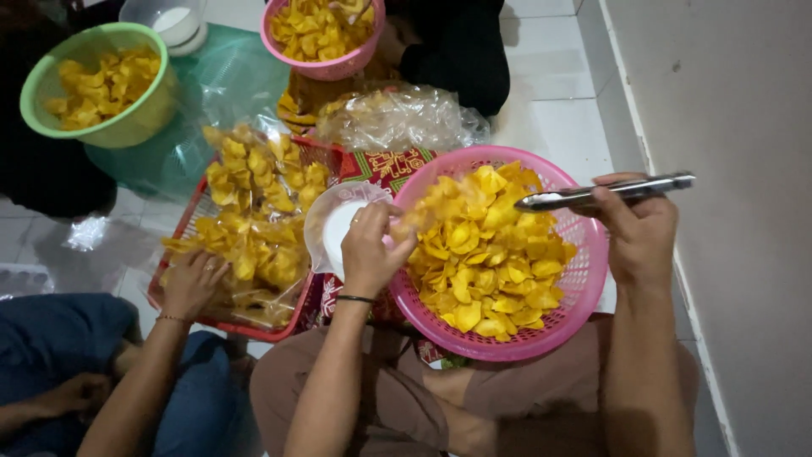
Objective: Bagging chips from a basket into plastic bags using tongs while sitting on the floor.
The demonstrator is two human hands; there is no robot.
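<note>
Landmark: pink basket (584, 279), resting on the person's lap and filled with yellow chips (486, 254), curled, thin and glossy. Far left of it, a green bowl (127, 127) holds similar chips. Left of it, a co-worker's hand (190, 283) rests on clear filled bags (254, 211) in a red tray (254, 326). At its left rim, the left hand (370, 250) is closed around a clear plastic bag (334, 224). Over its right rim, the right hand (639, 228) is closed around metal tongs (605, 193).

White tiled floor (550, 101) meets a plain grey wall (727, 127) on the right, under dim indoor light.
</note>
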